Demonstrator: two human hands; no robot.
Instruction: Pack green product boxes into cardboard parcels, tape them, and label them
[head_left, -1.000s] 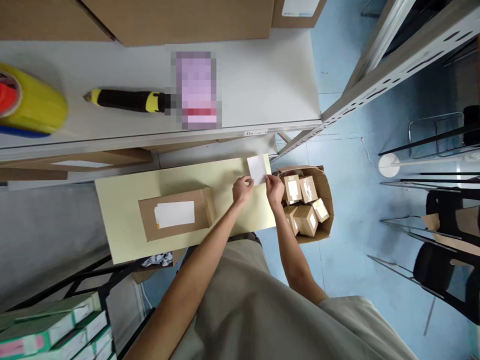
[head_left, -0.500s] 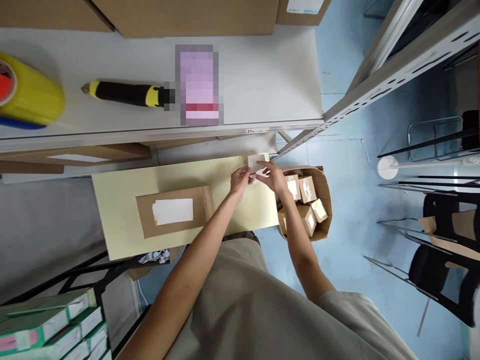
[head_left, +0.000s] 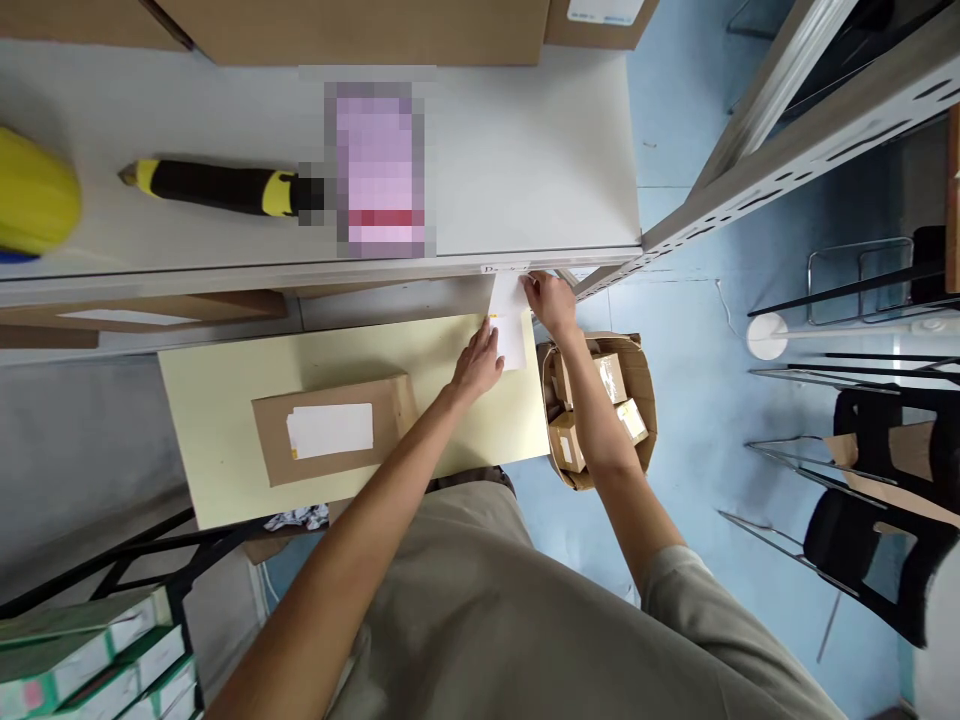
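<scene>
A white paper sheet [head_left: 511, 340] stretches over the right end of the pale yellow tabletop [head_left: 225, 375], its far part raised toward the shelf edge. A crease or seam crosses it, with a small orange mark at its left side. My left hand [head_left: 478, 365] rests with fingers extended on the sheet's near left part. My right hand [head_left: 553, 305] is closed on the sheet's far right corner, the fingertips partly hidden. Left of my hands, a cardboard box [head_left: 270, 440] bearing a white label [head_left: 330, 430] lies on the tabletop.
An open carton [head_left: 641, 400] with several small boxes stands beyond the tabletop's right end. Above is a grey shelf [head_left: 525, 160] with a black-and-yellow cutter [head_left: 214, 187] and a yellow roll [head_left: 34, 195]. A metal upright [head_left: 787, 150] and black chairs [head_left: 840, 540] are at right.
The sheet has gone from a small piece between both hands to a longer, spread one. My right hand moved away toward the shelf; my left fingers flattened onto the paper. The view shifted slightly.
</scene>
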